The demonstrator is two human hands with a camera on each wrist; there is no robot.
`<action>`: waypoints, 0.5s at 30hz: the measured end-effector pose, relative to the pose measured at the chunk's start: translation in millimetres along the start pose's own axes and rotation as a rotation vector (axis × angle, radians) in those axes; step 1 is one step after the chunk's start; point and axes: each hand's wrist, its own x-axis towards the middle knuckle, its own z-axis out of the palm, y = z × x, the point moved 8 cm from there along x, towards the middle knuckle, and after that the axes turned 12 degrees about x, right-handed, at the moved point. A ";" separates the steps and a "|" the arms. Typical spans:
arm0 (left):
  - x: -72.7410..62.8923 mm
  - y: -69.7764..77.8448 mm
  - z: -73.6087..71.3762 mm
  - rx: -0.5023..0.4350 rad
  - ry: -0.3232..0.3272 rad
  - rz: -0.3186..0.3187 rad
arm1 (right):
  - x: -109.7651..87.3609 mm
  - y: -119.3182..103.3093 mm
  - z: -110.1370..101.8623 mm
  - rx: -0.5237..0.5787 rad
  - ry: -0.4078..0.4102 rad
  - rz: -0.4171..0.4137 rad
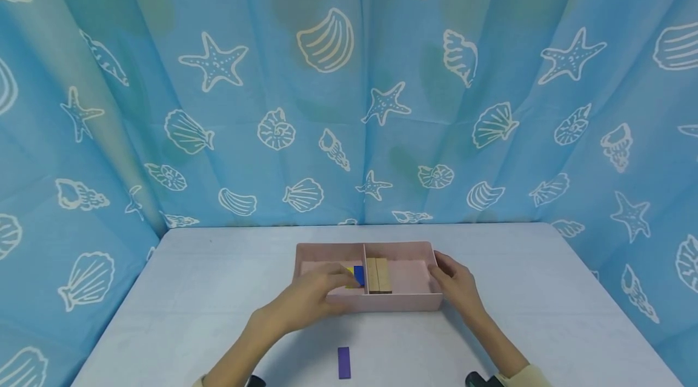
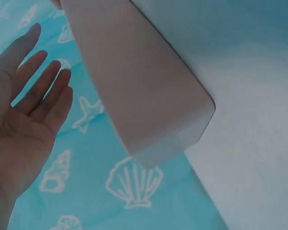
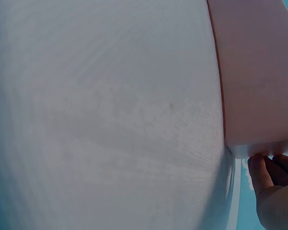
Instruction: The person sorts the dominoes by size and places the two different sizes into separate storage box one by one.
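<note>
A pink two-compartment box (image 1: 403, 303) stands on the table. My left hand (image 1: 311, 296) reaches over its left compartment, fingers relaxed, hiding part of a yellow piece (image 1: 349, 278) and a blue block (image 1: 358, 276). In the left wrist view that hand (image 2: 29, 105) shows straight, spread fingers with nothing between them. At the box's right end, my right hand (image 1: 458, 284) holds the wall by its rim. Its fingertips (image 3: 257, 160) touch the outer wall in the right wrist view. Two wooden blocks (image 1: 378, 276) lie side by side against the divider in the right compartment.
A purple block (image 1: 344, 363) lies on the white table (image 1: 229, 272) in front of the box. A blue curtain (image 1: 349, 90) with shell and starfish prints hangs behind and at both sides. Dark objects (image 1: 480, 380) show at the bottom edge near the wrists.
</note>
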 end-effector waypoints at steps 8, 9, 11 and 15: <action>-29.3 20.6 1.9 0.111 -0.027 0.000 | -0.4 -3.3 0.3 0.008 -0.009 -0.016; -31.5 21.9 4.7 0.129 -0.031 -0.002 | -0.3 -3.4 0.2 0.007 -0.009 -0.015; -35.9 22.7 11.1 0.149 -0.043 -0.014 | -0.3 -3.4 0.1 0.007 -0.008 -0.010; -44.8 21.2 27.2 0.163 -0.071 -0.030 | -1.4 -2.2 0.1 0.004 -0.007 0.005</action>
